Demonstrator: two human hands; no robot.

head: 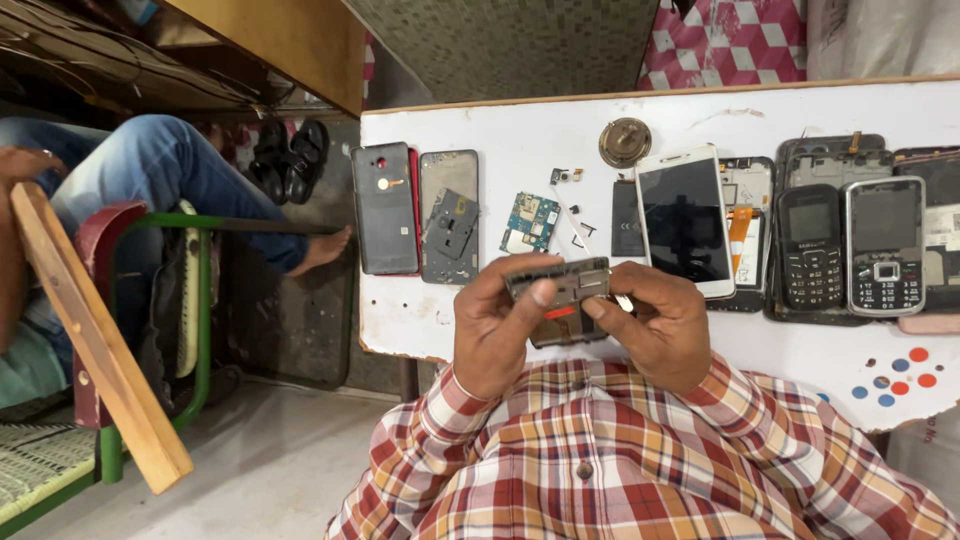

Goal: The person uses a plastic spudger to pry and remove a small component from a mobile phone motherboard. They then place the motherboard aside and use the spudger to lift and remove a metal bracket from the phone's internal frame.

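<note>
Your count, left to right on white table (440,320): one dark phone back cover (385,208), one grey phone frame (449,216), one blue circuit board (530,222), one round brass disc (625,141), one white smartphone (686,220), two keypad phones (811,246) (885,246). One opened phone body (560,290) between your two hands (497,322) (660,325). Far left: two black sandals (290,158).

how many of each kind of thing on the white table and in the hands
Keypad phones: 2
White touchscreen phone: 1
Bare phone frames or backs: 2
Loose circuit board: 1
Round metal disc: 1
Phone frame in both hands: 1
Total: 8
</note>
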